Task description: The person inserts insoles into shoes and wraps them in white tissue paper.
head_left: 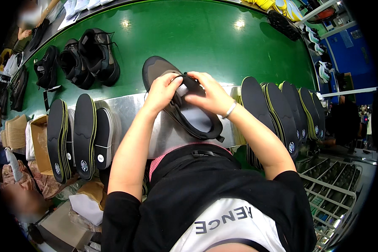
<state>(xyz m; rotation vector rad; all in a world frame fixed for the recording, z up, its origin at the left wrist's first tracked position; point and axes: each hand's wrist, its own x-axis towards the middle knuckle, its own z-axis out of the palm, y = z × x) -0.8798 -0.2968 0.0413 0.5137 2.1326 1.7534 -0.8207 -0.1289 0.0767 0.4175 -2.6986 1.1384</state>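
A brown and black shoe (158,68) lies on the metal strip in front of me, toe pointing away to the left and heel toward my waist. Its opening faces up and shows a pale inside. My left hand (164,91) pinches the upper beside the tongue (190,82). On the other side, my right hand (210,94) grips the tongue and collar edge, fingers on top and thumb reaching into the opening. A thin bracelet circles my right wrist.
Stacks of black insoles with yellow-green edges stand left (85,134) and right (277,113) of me. Several dark shoes (97,56) sit on the green table (189,33) at the far left. A wire rack (332,189) is at the lower right. Other people appear at the left edge.
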